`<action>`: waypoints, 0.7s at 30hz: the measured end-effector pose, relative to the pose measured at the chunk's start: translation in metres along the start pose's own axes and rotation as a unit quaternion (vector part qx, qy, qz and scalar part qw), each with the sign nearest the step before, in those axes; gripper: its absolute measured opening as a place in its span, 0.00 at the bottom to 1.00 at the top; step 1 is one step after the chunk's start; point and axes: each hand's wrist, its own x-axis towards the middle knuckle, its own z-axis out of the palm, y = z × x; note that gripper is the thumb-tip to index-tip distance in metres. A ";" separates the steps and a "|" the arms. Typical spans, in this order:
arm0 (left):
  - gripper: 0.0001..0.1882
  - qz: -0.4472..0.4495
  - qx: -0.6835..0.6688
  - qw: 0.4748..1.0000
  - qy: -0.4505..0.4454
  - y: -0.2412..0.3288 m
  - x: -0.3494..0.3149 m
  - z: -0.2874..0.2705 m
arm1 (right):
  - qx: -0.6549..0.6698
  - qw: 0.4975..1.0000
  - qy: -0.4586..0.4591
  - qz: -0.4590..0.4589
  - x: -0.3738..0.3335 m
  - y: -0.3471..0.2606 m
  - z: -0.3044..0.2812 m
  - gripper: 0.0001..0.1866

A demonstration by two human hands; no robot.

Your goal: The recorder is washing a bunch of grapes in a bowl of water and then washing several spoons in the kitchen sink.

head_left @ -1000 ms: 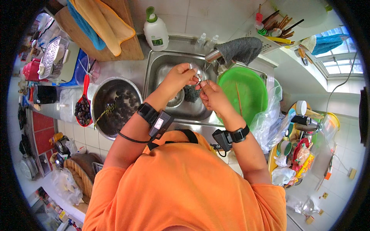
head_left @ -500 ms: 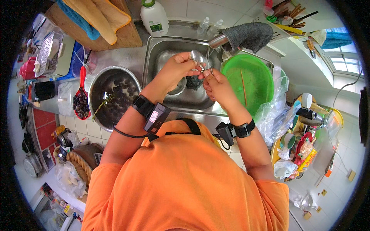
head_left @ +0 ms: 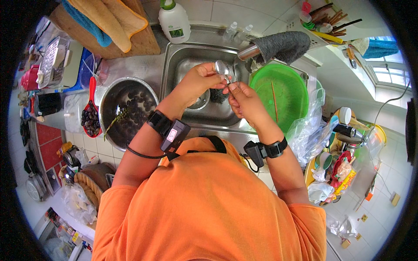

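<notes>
Over the sink point(head_left: 174, 65), both hands meet at a metal spoon point(head_left: 221, 68), its bowl pointing away from me. My left hand point(head_left: 195, 85) pinches it from the left near the bowl. Closed round the handle is my right hand point(head_left: 244, 99), thumb on top. Below them in the sink lie a dark scouring pad point(head_left: 219, 95) and a round metal dish point(head_left: 200, 103), partly hidden by my left hand. Just beyond, a tap point(head_left: 248, 52) draped with a grey cloth point(head_left: 283, 45) reaches over the sink.
Left of the sink stand a metal bowl point(head_left: 147, 89) of dark round fruit in water and a red ladle point(head_left: 92, 93) full of fruit. A green basin point(head_left: 289, 93) holding a thin stick is on the right. Behind are a white jug point(head_left: 174, 21) and small clear bottles point(head_left: 230, 31).
The spoon has turned slightly between my fingers and its bowl has shifted a little left and nearer. Both hands stay together over the sink.
</notes>
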 end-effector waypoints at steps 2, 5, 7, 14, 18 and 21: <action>0.10 0.006 -0.003 1.000 0.000 0.001 -0.001 -0.003 | -0.001 1.000 -0.009 0.000 0.002 0.001 -0.003 0.14; 0.10 0.011 -0.009 1.000 0.022 0.006 -0.005 0.002 | -0.041 0.999 -0.015 -0.019 0.005 0.008 -0.008 0.14; 0.09 0.010 -0.012 0.999 0.042 0.011 -0.006 0.004 | -0.079 0.996 -0.012 -0.038 0.005 0.009 -0.007 0.14; 0.09 -0.015 0.117 0.993 0.022 0.027 -0.003 -0.003 | -0.217 0.960 0.062 -0.163 0.009 0.019 -0.013 0.13; 0.09 -0.017 0.180 0.983 -0.025 0.030 0.001 -0.015 | -0.244 0.956 0.055 -0.151 0.008 0.021 -0.021 0.12; 0.09 0.014 0.182 0.982 -0.040 0.023 0.002 -0.017 | -0.235 0.962 0.040 -0.133 0.005 0.017 -0.022 0.12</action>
